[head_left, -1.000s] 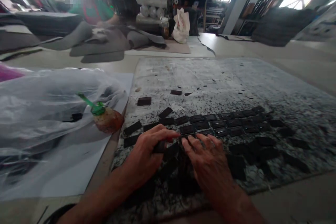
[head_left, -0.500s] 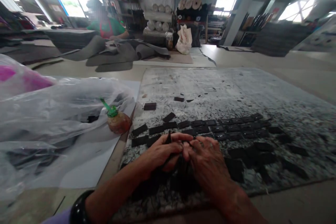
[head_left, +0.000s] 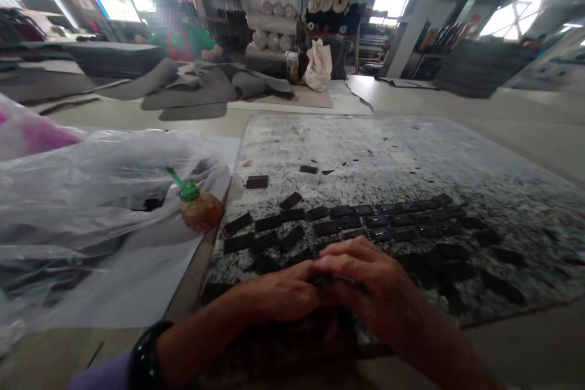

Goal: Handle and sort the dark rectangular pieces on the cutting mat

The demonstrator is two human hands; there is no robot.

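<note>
Several small dark rectangular pieces (head_left: 356, 219) lie in rows on a speckled black-and-white mat (head_left: 365, 152). My left hand (head_left: 283, 292) and my right hand (head_left: 370, 283) are pressed together at the mat's near edge, fingers closed around a bunch of the dark pieces (head_left: 326, 281), mostly hidden between them. More dark pieces lie loose just left of my hands (head_left: 260, 241). A black band sits on my left wrist (head_left: 144, 356).
A small round bottle with a green nozzle (head_left: 196, 207) lies at the mat's left edge beside a crumpled clear plastic bag (head_left: 91, 189) on white paper. Grey felt sheets (head_left: 196, 88), a white sack (head_left: 317, 64) and a person in green (head_left: 183, 39) are at the far end.
My hands have drawn back toward me and closed together, gathering dark pieces between them. A second ago the fingers were spread over the rows.
</note>
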